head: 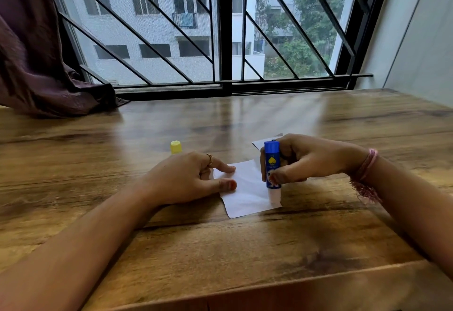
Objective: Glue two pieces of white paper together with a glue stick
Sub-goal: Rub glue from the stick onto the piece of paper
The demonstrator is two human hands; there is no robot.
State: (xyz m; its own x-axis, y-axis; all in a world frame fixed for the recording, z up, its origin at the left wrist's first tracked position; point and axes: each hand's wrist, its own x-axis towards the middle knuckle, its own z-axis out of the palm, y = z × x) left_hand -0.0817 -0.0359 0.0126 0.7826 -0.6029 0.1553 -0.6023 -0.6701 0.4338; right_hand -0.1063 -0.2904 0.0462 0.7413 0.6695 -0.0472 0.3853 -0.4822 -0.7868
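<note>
A small white paper (pixel 247 193) lies flat on the wooden table (pixel 220 249). My left hand (pixel 186 178) rests on its left edge, with two fingertips pressing it down. My right hand (pixel 308 158) grips a blue glue stick (pixel 270 163), held upright with its white tip touching the paper's right side. A second white paper (pixel 257 144) lies behind the glue stick, mostly hidden by my right hand. The yellow cap (pixel 175 147) stands on the table just beyond my left hand.
A dark purple curtain (pixel 36 65) drapes onto the table's far left corner. A barred window (pixel 220 29) runs along the table's far edge, and a pale wall (pixel 416 41) closes the right side.
</note>
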